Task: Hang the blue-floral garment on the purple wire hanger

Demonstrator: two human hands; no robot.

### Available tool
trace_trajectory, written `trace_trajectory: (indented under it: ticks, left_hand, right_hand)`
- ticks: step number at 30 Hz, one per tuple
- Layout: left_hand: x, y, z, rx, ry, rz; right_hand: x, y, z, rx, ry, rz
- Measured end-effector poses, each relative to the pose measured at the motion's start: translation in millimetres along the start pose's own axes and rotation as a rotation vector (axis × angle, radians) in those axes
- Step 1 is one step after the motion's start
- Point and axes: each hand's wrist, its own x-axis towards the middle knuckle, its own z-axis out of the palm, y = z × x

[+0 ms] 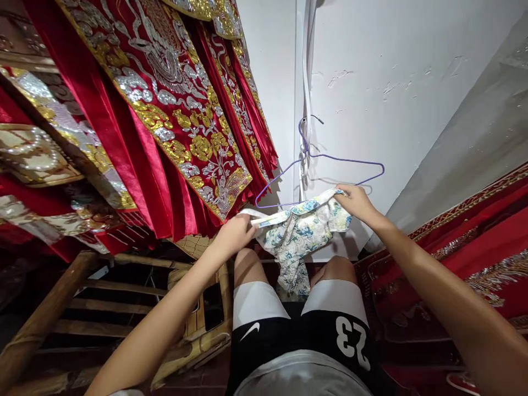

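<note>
Pinched by the left hand (237,234) at its nine o'clock and the right hand (355,202) at its two, a floral garment (300,239) hangs at six o'clock from a purple hanger (350,160), top edge pulled straight, seemingly to prevent sagging.

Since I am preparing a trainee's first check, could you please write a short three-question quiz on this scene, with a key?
1. What colour is the hanger: A red, B purple, or C green?
2. True or false: the left hand and the right hand both grip the floral cloth.
3. Fill in: the large red hanging at the left of the picture bears gold and ___ decoration.

Key: 1. B; 2. true; 3. silver.
</note>
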Motion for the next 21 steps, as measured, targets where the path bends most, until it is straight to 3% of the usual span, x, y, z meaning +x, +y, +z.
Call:
trace_trajectory:
  ticks: [5,10,12,17,19,21]
  left_hand:
    - [31.1,22.6,-6.7,-0.300,0.198,0.248]
    - [70.2,47.7,-23.1,-0.600,0.307,0.235]
    - [82.3,45.0,-29.5,-0.812,0.266,0.180]
    - [93.4,24.0,-42.6,-1.209,0.009,0.077]
    - [95.7,18.0,-45.1,-1.288,-0.080,0.036]
    - [100.2,14.0,-44.3,-1.361,-0.106,-0.006]
  right_hand:
    - [-20.5,-18.3,-31.1,0.063,-0.008,0.043]
    - [-28.0,-34.2,-22.6,0.076,-0.128,0.044]
    - [-29.4,-33.7,-21.5,-0.008,-0.095,0.042]
    - [-10.3,-15.2,-43.8,-0.058,0.239,0.087]
    - [5.7,-8.6,-59.3,-0.017,0.227,0.112]
    - [19.4,-6.9,-77.5,0.040,0.071,0.189]
